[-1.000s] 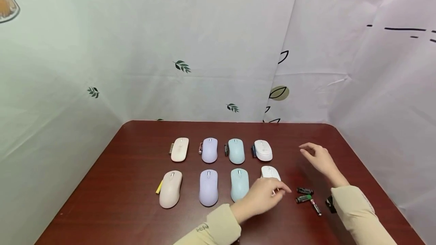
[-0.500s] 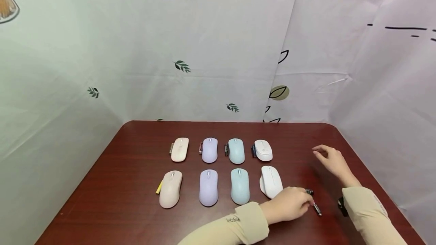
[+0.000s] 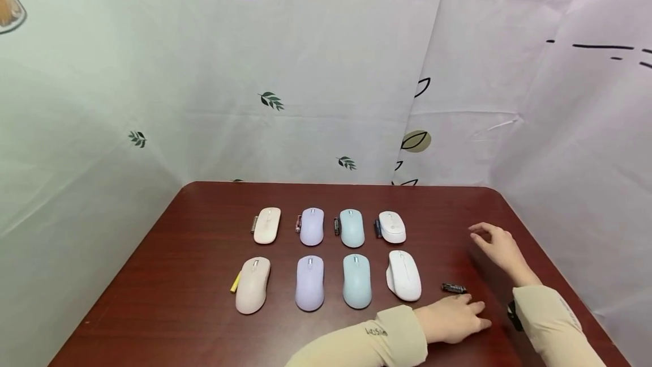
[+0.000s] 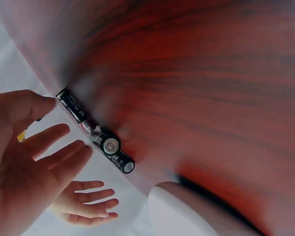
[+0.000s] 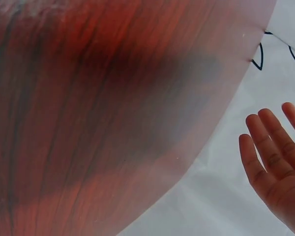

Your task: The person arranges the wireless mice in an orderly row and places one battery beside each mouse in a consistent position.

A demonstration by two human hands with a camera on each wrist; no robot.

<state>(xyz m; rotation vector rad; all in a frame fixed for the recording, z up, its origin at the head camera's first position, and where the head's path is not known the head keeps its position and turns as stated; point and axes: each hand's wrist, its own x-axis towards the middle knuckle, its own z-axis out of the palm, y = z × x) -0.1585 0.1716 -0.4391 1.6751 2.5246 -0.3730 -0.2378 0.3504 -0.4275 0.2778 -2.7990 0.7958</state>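
My left hand (image 3: 452, 319) is low over the right side of the table, with its fingers spread and nothing gripped. A dark battery (image 3: 453, 288) lies just beyond its fingers in the head view; the others there are hidden under the hand. Seen from the left wrist, a black battery (image 4: 73, 107) lies near the thumb, and another battery (image 4: 111, 144) shows its round end beside the fingertips. My right hand (image 3: 501, 249) hovers at the table's right side, fingers loosely bent, holding nothing. Left of the batteries sits a white mouse (image 3: 404, 276).
Two rows of mice stand on the dark red table (image 3: 168, 299), including a front purple mouse (image 3: 309, 283) and a front blue mouse (image 3: 357, 281). Batteries lie beside the back-row mice, and a yellow stick-like piece (image 3: 235, 282) lies by the beige mouse (image 3: 253, 286). White printed cloth surrounds the table.
My left hand has moved right from the white front mouse to the loose batteries, and its fingers have spread. My right hand has shifted right and slightly nearer.
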